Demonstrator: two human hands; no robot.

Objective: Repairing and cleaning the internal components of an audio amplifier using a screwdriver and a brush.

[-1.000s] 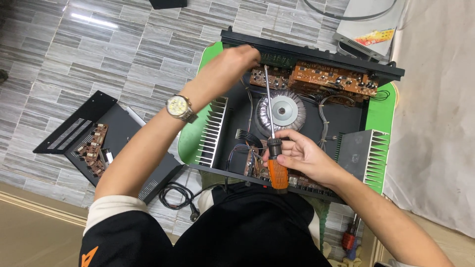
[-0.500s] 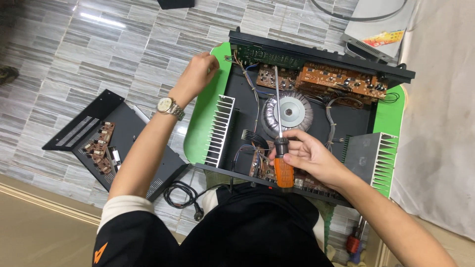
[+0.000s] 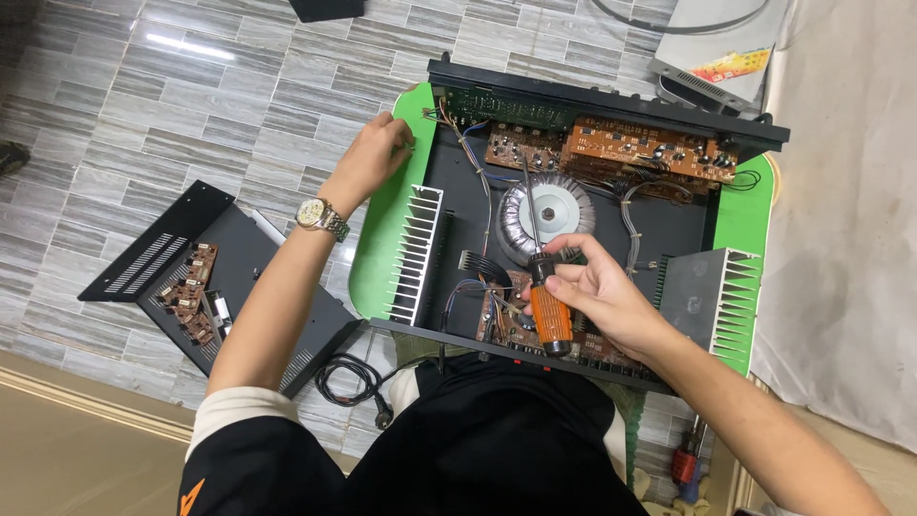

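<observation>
An opened black amplifier chassis (image 3: 458,248) lies on a green stool top (image 3: 377,258). Inside are a round transformer (image 3: 554,215), brown circuit boards (image 3: 650,153) and silver heat sinks (image 3: 415,253). My right hand (image 3: 597,291) grips an orange-handled screwdriver (image 3: 549,311), its shaft pointing up over the transformer. My left hand (image 3: 373,158), with a wristwatch (image 3: 320,218), rests on the green stool top at the chassis's left side, fingers curled; what is under them is hidden.
The removed black cover (image 3: 229,277) lies on the tiled floor at left with small circuit boards (image 3: 191,291) on it. A black power cord (image 3: 353,382) coils near my knee. Another screwdriver (image 3: 683,463) lies at lower right. A grey device (image 3: 716,67) sits top right.
My left hand has drawn out of the chassis's back left corner and moved left and down onto the green edge. The right hand keeps the screwdriver nearly still.
</observation>
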